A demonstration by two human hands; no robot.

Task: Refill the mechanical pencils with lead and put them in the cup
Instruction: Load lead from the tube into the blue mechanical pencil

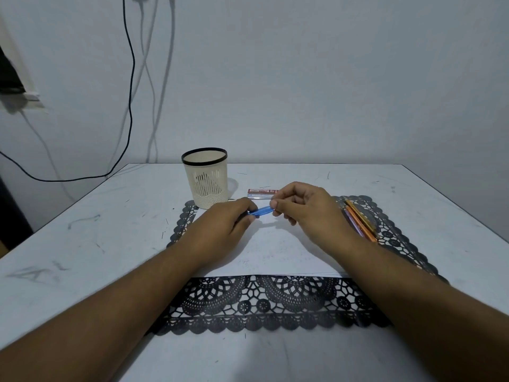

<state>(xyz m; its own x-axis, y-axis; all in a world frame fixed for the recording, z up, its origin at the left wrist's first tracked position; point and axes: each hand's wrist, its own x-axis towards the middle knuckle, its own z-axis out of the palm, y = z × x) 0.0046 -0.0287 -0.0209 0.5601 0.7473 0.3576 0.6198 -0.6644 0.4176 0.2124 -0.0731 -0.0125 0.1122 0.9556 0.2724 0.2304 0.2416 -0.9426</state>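
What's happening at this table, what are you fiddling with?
A person holds a blue mechanical pencil over a white sheet, the left hand gripping its barrel and the right hand pinching its end. The cream cup stands behind, with the lead case beside it. More pencils wait on the black lace mat.

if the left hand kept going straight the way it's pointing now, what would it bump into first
Probably the right hand. The left hand points right and slightly away, gripping the blue pencil, whose far end the right hand's fingertips already pinch. The lead case lies just beyond, though depth is hard to judge.
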